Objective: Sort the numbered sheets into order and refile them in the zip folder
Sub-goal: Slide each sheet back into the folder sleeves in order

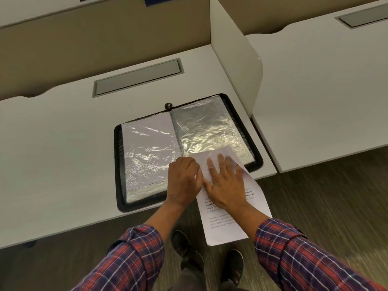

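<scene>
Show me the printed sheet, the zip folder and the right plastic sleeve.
printed sheet (224,229): head view, overhanging lower part.
zip folder (117,164): head view, black left rim.
right plastic sleeve (210,127): head view, middle.

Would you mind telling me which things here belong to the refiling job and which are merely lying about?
Job: zip folder, plastic sleeve, printed sheet, left hand, right hand.
Lying about: grey cable flap, divider panel, neighbouring desk.

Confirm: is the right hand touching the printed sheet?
Touching. The head view shows the right hand lying flat on the printed sheet, fingers spread, palm covering part of its text; no gap shows between them.
</scene>
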A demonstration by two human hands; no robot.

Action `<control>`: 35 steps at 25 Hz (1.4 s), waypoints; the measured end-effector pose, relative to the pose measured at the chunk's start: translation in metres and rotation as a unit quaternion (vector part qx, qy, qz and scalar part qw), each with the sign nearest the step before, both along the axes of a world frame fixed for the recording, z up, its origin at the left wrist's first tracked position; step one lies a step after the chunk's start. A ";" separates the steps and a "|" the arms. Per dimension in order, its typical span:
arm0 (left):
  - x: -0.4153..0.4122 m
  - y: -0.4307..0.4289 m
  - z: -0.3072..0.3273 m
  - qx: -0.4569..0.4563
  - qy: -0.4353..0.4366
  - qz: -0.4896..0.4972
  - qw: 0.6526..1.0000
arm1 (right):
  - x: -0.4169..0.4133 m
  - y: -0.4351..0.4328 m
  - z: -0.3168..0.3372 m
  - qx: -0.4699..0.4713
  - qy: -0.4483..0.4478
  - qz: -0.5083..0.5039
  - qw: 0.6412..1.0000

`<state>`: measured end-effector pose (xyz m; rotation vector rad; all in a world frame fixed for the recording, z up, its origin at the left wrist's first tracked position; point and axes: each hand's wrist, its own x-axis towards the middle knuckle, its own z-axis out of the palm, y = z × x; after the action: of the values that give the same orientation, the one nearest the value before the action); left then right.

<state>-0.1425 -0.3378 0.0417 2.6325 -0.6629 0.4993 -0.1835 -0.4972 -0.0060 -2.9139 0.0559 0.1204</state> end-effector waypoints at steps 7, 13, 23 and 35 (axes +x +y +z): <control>0.000 -0.002 -0.003 -0.002 0.015 -0.012 1.000 | 0.010 0.015 -0.004 0.005 -0.005 0.050 0.999; 0.005 -0.010 -0.004 0.014 0.075 -0.058 0.995 | 0.024 0.007 -0.005 0.002 0.020 0.042 0.999; 0.012 -0.009 -0.015 0.031 0.171 -0.072 0.982 | -0.018 -0.028 -0.005 0.105 -0.270 -0.048 0.956; 0.009 -0.018 -0.013 0.039 0.156 -0.072 0.984 | -0.103 -0.082 0.009 0.528 -0.072 -0.413 0.738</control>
<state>-0.1334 -0.3563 0.0292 2.6284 -0.7752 0.0175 -0.2861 -0.5790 0.0031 -1.5338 0.9057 -0.1784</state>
